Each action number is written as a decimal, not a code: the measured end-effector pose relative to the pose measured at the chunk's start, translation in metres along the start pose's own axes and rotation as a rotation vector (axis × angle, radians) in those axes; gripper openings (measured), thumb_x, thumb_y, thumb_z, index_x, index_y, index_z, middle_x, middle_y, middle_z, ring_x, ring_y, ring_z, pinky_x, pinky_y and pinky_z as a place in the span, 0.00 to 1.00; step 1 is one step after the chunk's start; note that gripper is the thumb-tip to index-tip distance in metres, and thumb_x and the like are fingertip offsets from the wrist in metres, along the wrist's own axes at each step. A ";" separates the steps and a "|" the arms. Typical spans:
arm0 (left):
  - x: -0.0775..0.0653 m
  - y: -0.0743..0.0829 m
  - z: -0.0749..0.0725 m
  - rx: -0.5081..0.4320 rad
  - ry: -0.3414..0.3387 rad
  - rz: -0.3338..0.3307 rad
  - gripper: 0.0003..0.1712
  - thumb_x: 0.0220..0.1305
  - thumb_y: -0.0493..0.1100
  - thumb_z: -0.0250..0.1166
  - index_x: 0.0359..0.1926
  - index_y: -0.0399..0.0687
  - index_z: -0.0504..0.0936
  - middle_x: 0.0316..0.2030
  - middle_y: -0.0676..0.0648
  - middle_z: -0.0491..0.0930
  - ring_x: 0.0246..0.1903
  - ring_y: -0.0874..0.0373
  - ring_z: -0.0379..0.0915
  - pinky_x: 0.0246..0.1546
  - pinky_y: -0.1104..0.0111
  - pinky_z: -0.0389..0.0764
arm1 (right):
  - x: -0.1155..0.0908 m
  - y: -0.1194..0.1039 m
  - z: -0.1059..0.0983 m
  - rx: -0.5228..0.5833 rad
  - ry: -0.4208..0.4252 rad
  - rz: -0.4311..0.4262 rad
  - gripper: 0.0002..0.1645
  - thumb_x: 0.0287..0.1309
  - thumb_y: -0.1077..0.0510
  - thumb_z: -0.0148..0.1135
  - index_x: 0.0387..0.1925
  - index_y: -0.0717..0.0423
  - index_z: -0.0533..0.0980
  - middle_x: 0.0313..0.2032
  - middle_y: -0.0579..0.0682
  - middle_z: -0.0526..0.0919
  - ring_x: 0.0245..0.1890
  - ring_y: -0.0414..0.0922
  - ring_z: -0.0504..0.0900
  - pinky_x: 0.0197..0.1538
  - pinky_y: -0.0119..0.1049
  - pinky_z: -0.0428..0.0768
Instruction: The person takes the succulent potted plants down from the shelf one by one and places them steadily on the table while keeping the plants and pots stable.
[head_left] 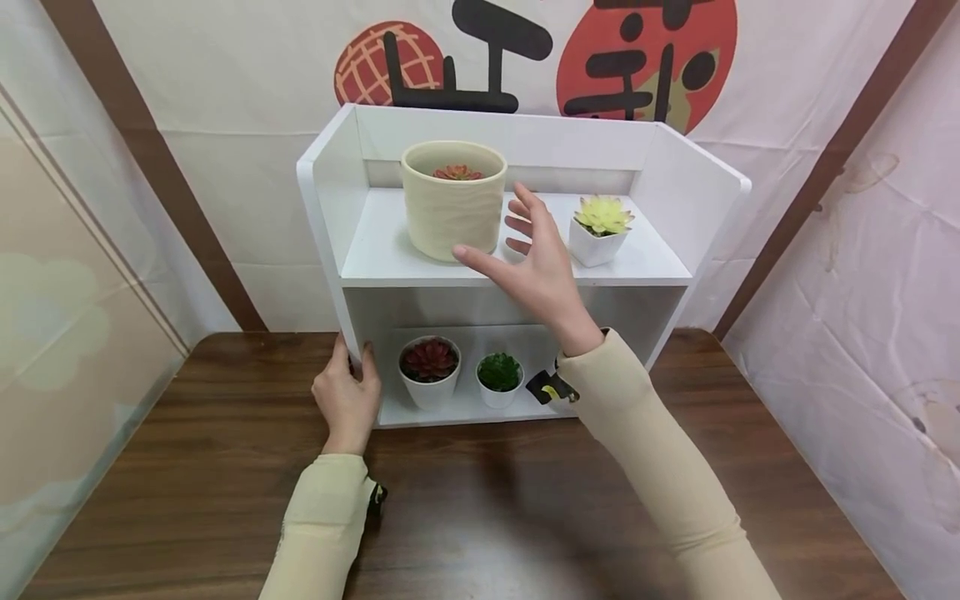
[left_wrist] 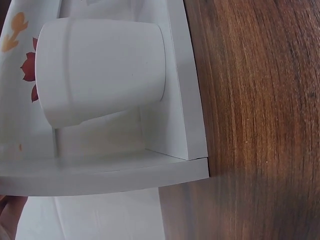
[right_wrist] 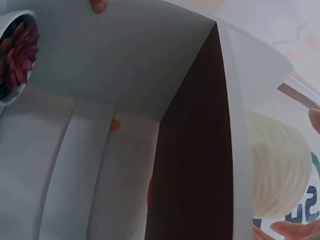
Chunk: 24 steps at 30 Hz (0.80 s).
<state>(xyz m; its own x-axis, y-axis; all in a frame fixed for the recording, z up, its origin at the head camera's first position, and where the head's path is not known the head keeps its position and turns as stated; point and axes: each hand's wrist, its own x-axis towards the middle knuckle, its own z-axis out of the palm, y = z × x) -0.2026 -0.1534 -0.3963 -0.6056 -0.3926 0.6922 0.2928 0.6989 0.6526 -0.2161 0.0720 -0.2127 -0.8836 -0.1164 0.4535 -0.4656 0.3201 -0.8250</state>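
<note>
My left hand (head_left: 347, 400) grips the left side panel of a white two-tier shelf (head_left: 517, 282), its thumb on the inner face and the other fingers outside. In front of the upper tier, my right hand (head_left: 540, 271) is held with fingers spread beside a cream ribbed pot (head_left: 450, 208). That pot, also seen in the right wrist view (right_wrist: 277, 165), stands on the upper board with a red succulent (head_left: 457, 172) showing inside its rim. Right of the hand sits a yellow-green succulent in a small white pot (head_left: 596, 242).
On the lower tier stand a dark red succulent in a white pot (head_left: 429, 379) and a smaller green plant (head_left: 499, 375) in a white pot. The shelf rests on a brown wooden table (head_left: 465, 508). Behind hangs a white cloth (head_left: 240, 167) with printed figures.
</note>
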 end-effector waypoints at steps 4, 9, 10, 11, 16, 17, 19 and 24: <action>0.000 -0.001 -0.001 0.004 0.005 0.010 0.15 0.63 0.39 0.62 0.48 0.34 0.78 0.35 0.31 0.84 0.28 0.34 0.81 0.29 0.44 0.74 | 0.007 0.001 0.005 0.059 -0.020 0.049 0.58 0.45 0.48 0.75 0.73 0.48 0.51 0.67 0.51 0.62 0.65 0.45 0.67 0.62 0.38 0.70; 0.000 -0.002 0.000 0.012 0.013 0.020 0.15 0.62 0.39 0.63 0.48 0.35 0.78 0.33 0.31 0.84 0.25 0.34 0.80 0.26 0.45 0.73 | 0.016 -0.001 0.012 0.093 -0.022 0.049 0.58 0.44 0.48 0.75 0.72 0.47 0.51 0.66 0.49 0.63 0.65 0.45 0.67 0.62 0.40 0.70; 0.000 -0.001 0.000 0.014 0.013 0.020 0.15 0.62 0.40 0.63 0.48 0.35 0.78 0.32 0.32 0.84 0.25 0.34 0.79 0.26 0.45 0.72 | 0.017 0.000 0.013 0.090 -0.019 0.043 0.58 0.44 0.49 0.75 0.72 0.47 0.52 0.66 0.49 0.63 0.64 0.45 0.67 0.61 0.40 0.70; 0.000 -0.001 0.000 0.015 0.013 0.020 0.15 0.62 0.40 0.63 0.48 0.35 0.78 0.32 0.32 0.84 0.24 0.35 0.79 0.26 0.46 0.72 | 0.019 0.000 0.014 0.088 -0.015 0.037 0.58 0.44 0.49 0.76 0.72 0.47 0.53 0.65 0.49 0.64 0.64 0.45 0.67 0.60 0.41 0.71; 0.000 0.000 0.000 0.011 0.019 0.018 0.16 0.62 0.39 0.63 0.48 0.35 0.78 0.32 0.32 0.84 0.25 0.35 0.80 0.26 0.46 0.72 | 0.026 -0.001 0.021 0.044 0.008 0.021 0.57 0.41 0.47 0.77 0.70 0.49 0.54 0.63 0.46 0.65 0.61 0.41 0.67 0.61 0.38 0.68; 0.000 0.000 0.000 0.009 0.019 0.017 0.16 0.62 0.39 0.63 0.48 0.35 0.78 0.33 0.32 0.84 0.25 0.35 0.80 0.26 0.46 0.73 | 0.028 -0.001 0.022 0.039 0.013 0.019 0.58 0.40 0.47 0.77 0.69 0.50 0.55 0.62 0.46 0.66 0.61 0.40 0.67 0.61 0.37 0.66; 0.000 0.000 0.000 0.008 0.018 0.017 0.16 0.62 0.39 0.63 0.49 0.35 0.78 0.33 0.32 0.84 0.25 0.36 0.80 0.26 0.46 0.73 | 0.031 -0.001 0.024 0.029 0.020 0.015 0.58 0.39 0.47 0.78 0.69 0.51 0.54 0.61 0.46 0.67 0.59 0.39 0.67 0.62 0.36 0.65; 0.000 0.000 0.001 0.008 0.013 0.019 0.17 0.62 0.39 0.63 0.50 0.34 0.78 0.34 0.32 0.84 0.24 0.36 0.80 0.25 0.47 0.73 | 0.038 -0.001 0.029 0.040 0.040 0.034 0.59 0.37 0.47 0.79 0.67 0.52 0.54 0.59 0.46 0.68 0.56 0.38 0.69 0.60 0.34 0.65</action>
<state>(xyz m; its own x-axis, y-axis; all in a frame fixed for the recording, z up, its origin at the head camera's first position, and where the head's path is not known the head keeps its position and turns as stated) -0.2031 -0.1532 -0.3967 -0.5900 -0.3868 0.7088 0.2984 0.7113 0.6365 -0.2504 0.0397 -0.2048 -0.8968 -0.0681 0.4372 -0.4374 0.2850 -0.8529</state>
